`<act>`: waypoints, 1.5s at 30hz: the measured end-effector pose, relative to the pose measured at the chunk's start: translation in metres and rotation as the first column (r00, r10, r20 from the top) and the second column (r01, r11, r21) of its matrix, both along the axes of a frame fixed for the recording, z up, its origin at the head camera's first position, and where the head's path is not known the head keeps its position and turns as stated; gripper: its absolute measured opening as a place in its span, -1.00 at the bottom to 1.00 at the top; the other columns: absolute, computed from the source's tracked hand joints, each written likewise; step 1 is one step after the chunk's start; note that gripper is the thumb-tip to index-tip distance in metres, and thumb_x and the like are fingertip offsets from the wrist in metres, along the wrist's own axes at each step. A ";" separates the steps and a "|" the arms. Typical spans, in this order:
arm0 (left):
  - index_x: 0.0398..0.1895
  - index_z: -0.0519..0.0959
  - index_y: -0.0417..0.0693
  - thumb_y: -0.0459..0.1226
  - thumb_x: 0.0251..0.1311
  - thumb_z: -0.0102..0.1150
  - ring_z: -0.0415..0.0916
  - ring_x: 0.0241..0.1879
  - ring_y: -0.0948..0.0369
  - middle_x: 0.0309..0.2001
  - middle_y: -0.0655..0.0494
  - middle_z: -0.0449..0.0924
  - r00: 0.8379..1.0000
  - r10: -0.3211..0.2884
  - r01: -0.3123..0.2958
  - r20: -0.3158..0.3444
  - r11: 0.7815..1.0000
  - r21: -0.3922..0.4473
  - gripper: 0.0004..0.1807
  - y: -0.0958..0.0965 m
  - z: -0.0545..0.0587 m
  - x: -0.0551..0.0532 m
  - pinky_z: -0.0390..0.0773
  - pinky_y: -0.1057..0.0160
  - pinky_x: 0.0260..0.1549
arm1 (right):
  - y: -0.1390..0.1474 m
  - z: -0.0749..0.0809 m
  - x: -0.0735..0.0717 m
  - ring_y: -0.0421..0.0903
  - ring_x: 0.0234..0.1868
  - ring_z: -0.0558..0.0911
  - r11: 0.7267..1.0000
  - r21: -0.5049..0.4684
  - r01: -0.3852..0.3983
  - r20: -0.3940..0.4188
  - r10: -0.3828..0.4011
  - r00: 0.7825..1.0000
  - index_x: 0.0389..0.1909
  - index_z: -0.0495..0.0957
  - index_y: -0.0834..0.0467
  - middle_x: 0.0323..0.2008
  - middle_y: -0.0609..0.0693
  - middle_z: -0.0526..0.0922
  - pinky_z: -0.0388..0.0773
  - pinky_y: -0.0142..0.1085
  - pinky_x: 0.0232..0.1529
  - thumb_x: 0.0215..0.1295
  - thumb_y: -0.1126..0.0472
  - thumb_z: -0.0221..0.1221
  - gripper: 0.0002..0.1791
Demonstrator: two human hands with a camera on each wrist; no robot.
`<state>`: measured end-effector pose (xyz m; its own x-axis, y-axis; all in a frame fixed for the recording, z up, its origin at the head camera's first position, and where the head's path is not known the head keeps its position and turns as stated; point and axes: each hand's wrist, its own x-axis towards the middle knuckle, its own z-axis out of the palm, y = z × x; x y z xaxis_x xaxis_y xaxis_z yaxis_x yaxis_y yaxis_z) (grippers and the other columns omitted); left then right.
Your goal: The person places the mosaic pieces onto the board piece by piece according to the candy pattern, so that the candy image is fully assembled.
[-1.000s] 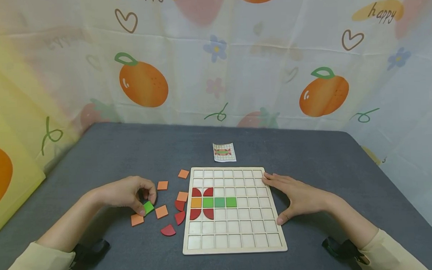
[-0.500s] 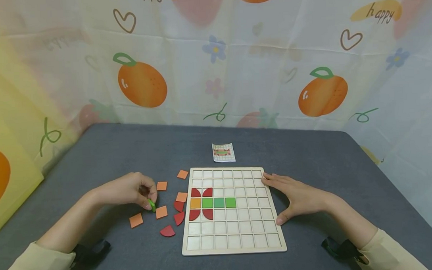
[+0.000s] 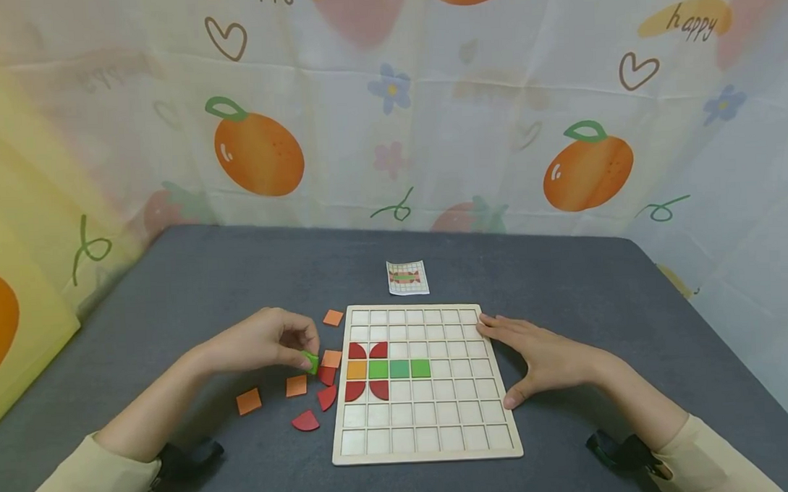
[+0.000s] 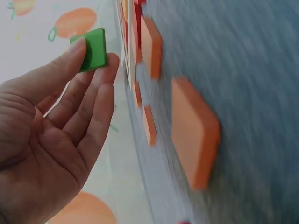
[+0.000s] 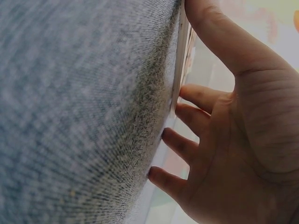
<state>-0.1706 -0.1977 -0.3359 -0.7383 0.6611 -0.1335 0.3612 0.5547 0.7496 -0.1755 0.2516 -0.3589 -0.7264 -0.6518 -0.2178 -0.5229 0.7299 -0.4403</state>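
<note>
My left hand (image 3: 267,342) pinches a green square tile (image 4: 96,50) between thumb and fingers, just above the table and left of the board. In the head view that tile is partly covered by the fingers. The pale gridded board (image 3: 427,456) lies flat, with red quarter-round tiles (image 3: 380,390), an orange tile (image 3: 356,370) and a row of green tiles (image 3: 421,369) set in its left and middle cells. Spread along the board's right edge, my right hand (image 3: 554,356) touches it with thumb and fingertips and grips no tile.
Loose orange square tiles (image 3: 248,402) and red quarter-round tiles (image 3: 305,421) lie on the dark table (image 3: 251,273) left of the board. Behind the board is a small printed card (image 3: 407,278) with a coloured grid pattern. A patterned cloth (image 3: 391,152) hangs behind the table.
My left hand has lifted the green tile from beside the loose orange tiles and carried it right, towards the board. My right hand stays at the board's edge.
</note>
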 end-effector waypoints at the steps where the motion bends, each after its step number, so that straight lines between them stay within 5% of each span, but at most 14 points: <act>1: -0.36 0.61 0.04 -0.29 0.14 0.37 0.62 -0.37 0.22 -0.38 0.19 0.67 1.000 0.005 -0.005 -0.001 1.000 0.007 -0.91 0.004 0.000 0.000 0.60 0.32 -0.32 | 0.000 0.000 0.000 0.28 0.58 -0.01 1.000 0.000 0.000 0.001 0.000 1.000 0.57 -0.01 0.10 0.60 0.11 -0.06 0.04 0.36 0.40 -0.17 -0.41 0.41 0.34; 10: -0.27 0.65 -0.04 -0.39 0.08 0.38 0.60 -0.36 0.29 -0.29 0.11 0.71 1.000 0.023 -0.022 -0.011 0.998 0.063 -0.84 0.035 -0.005 0.005 0.64 0.32 -0.30 | -0.001 0.001 0.001 0.28 0.58 0.00 1.000 -0.006 0.001 0.002 -0.001 1.000 0.56 0.00 0.11 0.60 0.13 -0.05 0.05 0.35 0.40 -0.17 -0.39 0.42 0.34; 22: -0.21 0.70 0.00 -0.38 0.14 0.32 0.59 -0.32 0.40 -0.26 0.20 0.74 0.991 0.040 -0.029 -0.131 0.996 0.089 -0.84 0.065 -0.009 0.006 0.60 0.38 -0.23 | -0.002 0.001 0.000 0.28 0.58 0.00 1.000 -0.010 -0.002 0.000 0.002 1.000 0.56 0.01 0.11 0.60 0.12 -0.05 0.04 0.36 0.40 -0.18 -0.40 0.42 0.34; 30: -0.21 0.71 -0.05 -0.37 0.18 0.24 0.58 -0.31 0.41 -0.26 0.17 0.74 0.993 0.042 -0.027 -0.108 0.991 0.133 -0.85 0.101 -0.004 0.006 0.58 0.40 -0.20 | -0.001 0.002 0.000 0.29 0.58 -0.03 1.000 -0.012 -0.001 0.012 0.001 1.000 0.56 0.00 0.11 0.61 0.11 -0.08 0.00 0.37 0.41 -0.16 -0.40 0.41 0.34; 37: -0.26 0.72 -0.04 -0.38 0.16 0.24 0.56 -0.35 0.44 -0.36 0.18 0.73 0.982 0.042 -0.018 -0.182 0.991 0.131 -0.87 0.137 -0.002 0.007 0.54 0.44 -0.25 | 0.000 0.001 0.000 0.30 0.58 -0.03 1.000 -0.008 0.011 0.016 -0.011 1.000 0.57 -0.01 0.09 0.61 0.10 -0.09 0.00 0.38 0.39 -0.16 -0.39 0.41 0.33; 45: -0.29 0.73 -0.03 -0.38 0.14 0.28 0.49 -0.43 0.40 -0.43 0.14 0.70 0.989 0.108 -0.094 -0.099 0.986 0.136 -0.88 0.169 -0.013 0.005 0.46 0.44 -0.38 | 0.000 0.000 -0.001 0.31 0.58 -0.02 1.000 -0.017 0.003 0.013 -0.003 1.000 0.56 0.01 0.09 0.61 0.10 -0.08 0.02 0.39 0.38 -0.16 -0.41 0.40 0.32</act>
<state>-0.1658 -0.0291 -0.3489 -0.8073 0.5893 0.0320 0.3899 0.4918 0.7785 -0.1760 0.2520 -0.3585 -0.7255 -0.6536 -0.2156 -0.5152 0.7235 -0.4596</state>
